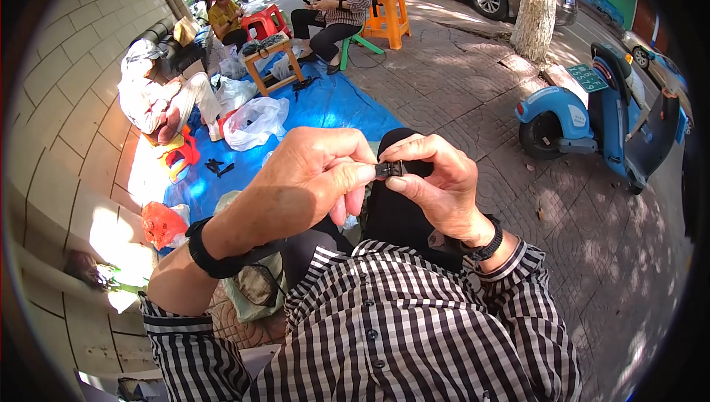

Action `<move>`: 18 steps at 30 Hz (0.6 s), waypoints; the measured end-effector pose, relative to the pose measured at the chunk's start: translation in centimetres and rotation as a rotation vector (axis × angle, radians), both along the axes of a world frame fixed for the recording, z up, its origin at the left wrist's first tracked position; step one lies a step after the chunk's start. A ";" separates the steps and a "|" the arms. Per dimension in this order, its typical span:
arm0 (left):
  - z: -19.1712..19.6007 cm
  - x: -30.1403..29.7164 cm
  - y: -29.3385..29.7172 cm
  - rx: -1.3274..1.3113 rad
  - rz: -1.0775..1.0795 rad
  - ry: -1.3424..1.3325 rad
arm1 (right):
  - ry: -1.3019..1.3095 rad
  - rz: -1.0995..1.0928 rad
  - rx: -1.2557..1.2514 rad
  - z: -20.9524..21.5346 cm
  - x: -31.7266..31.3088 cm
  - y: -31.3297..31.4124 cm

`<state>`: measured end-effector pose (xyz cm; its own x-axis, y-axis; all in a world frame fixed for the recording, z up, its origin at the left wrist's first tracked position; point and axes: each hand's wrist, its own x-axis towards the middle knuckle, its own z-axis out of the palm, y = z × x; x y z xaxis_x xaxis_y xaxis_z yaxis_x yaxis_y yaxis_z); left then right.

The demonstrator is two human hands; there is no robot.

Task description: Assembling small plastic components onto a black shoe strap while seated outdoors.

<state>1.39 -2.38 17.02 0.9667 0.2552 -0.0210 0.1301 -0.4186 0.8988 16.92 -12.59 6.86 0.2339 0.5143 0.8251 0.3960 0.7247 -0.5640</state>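
Observation:
My left hand (318, 173) and my right hand (444, 184) meet in front of my chest, above my knees. Between their fingertips is a small black plastic piece (389, 170). Left thumb and forefinger pinch its left end; the right thumb and forefinger grip its right end. Fingers hide part of it, so I cannot tell whether it is one part or two joined. On the blue tarp (362, 110) beyond my left arm lie several small black pieces (220, 167).
White plastic bags (255, 122) and a red bag (164, 224) lie to the left. Ahead, a wooden stool (275, 69) and an orange stool (398, 17) stand near seated people. A blue scooter (569, 117) is parked at right, past a tree trunk (534, 14).

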 end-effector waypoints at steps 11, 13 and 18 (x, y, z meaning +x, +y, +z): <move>-0.4 -2.0 0.9 -0.058 0.017 -0.050 | 0.067 0.120 -0.061 -0.2 -1.2 1.4; -0.5 -2.2 0.9 -0.061 0.026 -0.061 | 0.073 0.119 -0.075 -0.2 -1.4 1.6; -0.5 -2.6 0.4 -0.057 0.082 0.052 | -0.092 0.059 0.003 0.1 -1.8 1.3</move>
<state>-1.24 -1.97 16.48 0.9399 0.3300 -0.0875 0.2088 -0.3527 0.9122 15.08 -11.25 6.99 0.1262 0.5223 0.8434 0.4025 0.7501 -0.5247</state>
